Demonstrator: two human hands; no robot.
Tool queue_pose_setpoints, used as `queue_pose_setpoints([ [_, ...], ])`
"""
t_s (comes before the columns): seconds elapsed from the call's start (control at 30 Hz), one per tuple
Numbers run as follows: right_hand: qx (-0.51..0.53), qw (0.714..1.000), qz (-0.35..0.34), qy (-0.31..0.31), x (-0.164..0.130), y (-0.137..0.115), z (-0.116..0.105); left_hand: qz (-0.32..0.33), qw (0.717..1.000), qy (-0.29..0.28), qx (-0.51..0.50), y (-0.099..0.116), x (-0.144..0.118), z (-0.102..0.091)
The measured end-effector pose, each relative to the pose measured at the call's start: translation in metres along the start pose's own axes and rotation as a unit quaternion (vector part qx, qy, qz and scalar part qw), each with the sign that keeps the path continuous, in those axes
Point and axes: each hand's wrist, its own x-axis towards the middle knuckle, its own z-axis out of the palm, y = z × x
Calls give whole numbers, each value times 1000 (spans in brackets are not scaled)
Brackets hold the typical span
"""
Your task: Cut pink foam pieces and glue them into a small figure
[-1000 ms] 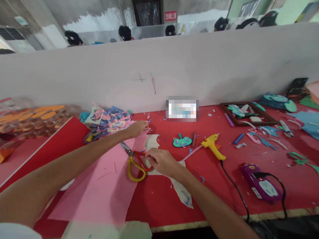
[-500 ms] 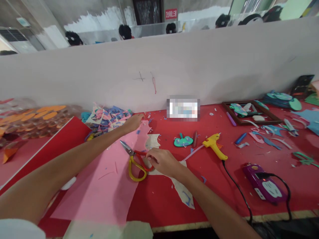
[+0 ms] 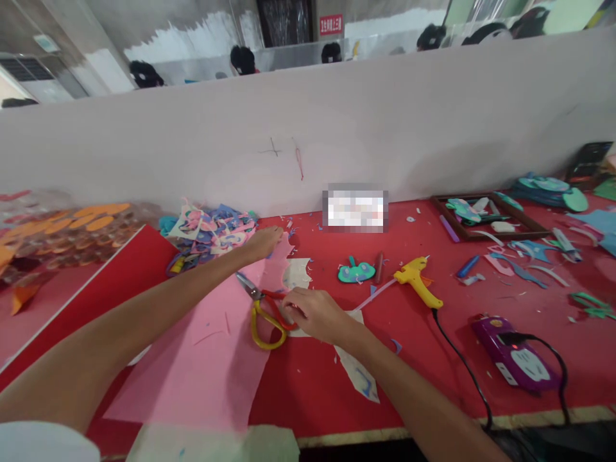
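Observation:
My left hand [image 3: 262,242] reaches far across a large pink sheet [image 3: 212,359] and has its fingers curled on the sheet's jagged far edge, right beside a pile of coloured paper scraps [image 3: 212,232]. My right hand [image 3: 312,313] lies on a white paper offcut [image 3: 359,372], fingers closed on the red handle of the scissors [image 3: 264,312]. The scissors have one red and one yellow loop. They lie flat on the pink sheet with their blades pointing up-left.
On the red table [image 3: 433,359] lie a yellow glue gun [image 3: 416,280] with a black cord, a green cut-out [image 3: 356,272], a purple power strip [image 3: 514,360] and a wooden frame [image 3: 488,217] with pieces. A grey partition [image 3: 308,141] backs the table; people's heads show beyond it.
Both hands stay almost where they were. My left hand has shifted slightly along the far edge of the pink sheet. The scissors have not left the sheet.

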Motion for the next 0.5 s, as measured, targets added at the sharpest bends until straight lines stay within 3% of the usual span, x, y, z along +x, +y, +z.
queue_pose_setpoints([
  [0.13,-119,984,-133,22,-5,-10,8,-41,998,39,1,-9,-9,-17],
  [0.27,-192,958,-214,21,-11,-22,20,-138,979,152,-17,-18,-16,-45],
  [0.33,-198,947,-251,28,-12,-25,25,-139,970,183,-75,-10,-21,-52],
  [0.37,-197,943,-265,35,-12,-26,27,-110,973,165,-119,-2,-26,-53],
  [0.43,-195,940,-275,49,-11,-27,28,-27,983,64,-168,21,-38,-51],
  [0.5,-199,941,-267,53,-11,-27,26,161,950,-142,-226,44,-51,-48],
])
